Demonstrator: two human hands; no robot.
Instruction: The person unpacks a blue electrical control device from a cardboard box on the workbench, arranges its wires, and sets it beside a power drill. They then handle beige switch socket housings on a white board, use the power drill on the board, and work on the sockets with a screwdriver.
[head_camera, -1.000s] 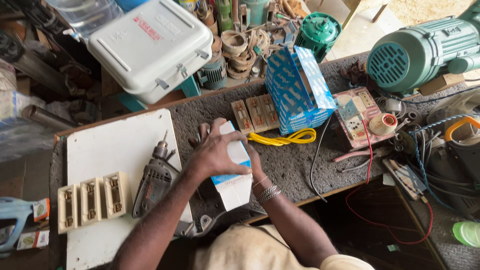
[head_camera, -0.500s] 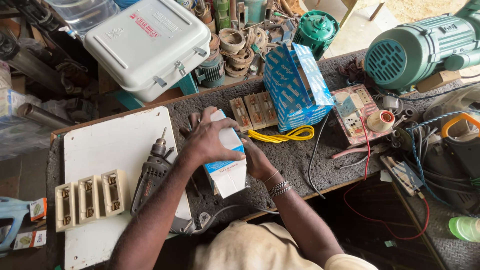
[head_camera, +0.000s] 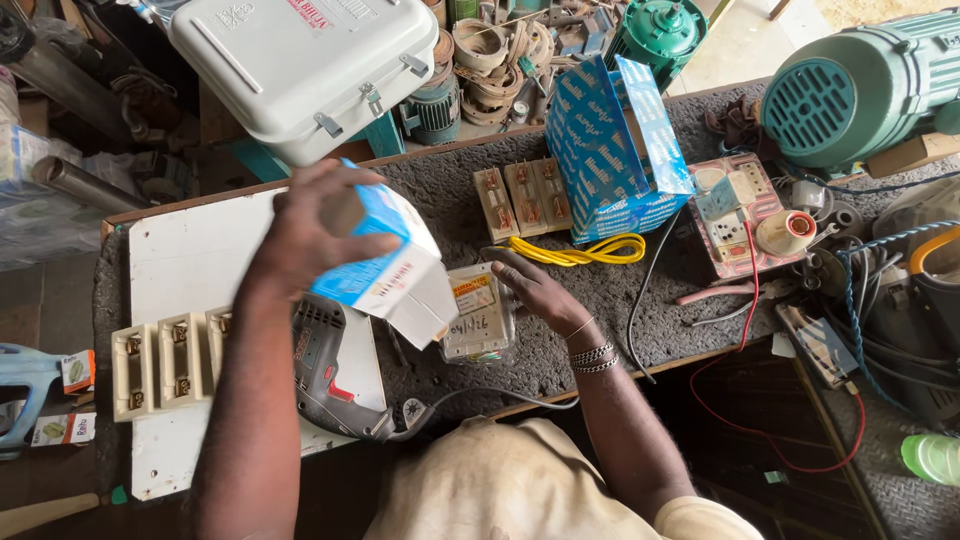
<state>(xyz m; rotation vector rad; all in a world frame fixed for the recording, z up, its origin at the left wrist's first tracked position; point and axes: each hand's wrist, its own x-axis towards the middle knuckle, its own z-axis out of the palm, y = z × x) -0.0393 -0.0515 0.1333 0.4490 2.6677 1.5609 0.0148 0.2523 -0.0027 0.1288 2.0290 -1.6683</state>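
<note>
My left hand (head_camera: 315, 225) grips a small blue and white carton (head_camera: 385, 262), lifted and tilted above the bench with its flap hanging open. Under the carton's open end lies a clear plastic-wrapped item with a label (head_camera: 478, 310), and my right hand (head_camera: 535, 285) rests its fingers on that item's right edge. A grey electric drill (head_camera: 335, 365) lies below my left forearm, partly on the white board (head_camera: 195, 265).
Three cream switch parts (head_camera: 160, 360) sit on the board's left. A larger blue box (head_camera: 615, 150), yellow cable (head_camera: 580, 250), switch modules (head_camera: 520, 195), a socket board (head_camera: 735, 205), a white case (head_camera: 310, 60), a green motor (head_camera: 860, 90) and tangled wires crowd the bench.
My left hand has lifted the blue carton up and to the left, off the wrapped item. My right hand has come away from the carton and now touches the wrapped item.
</note>
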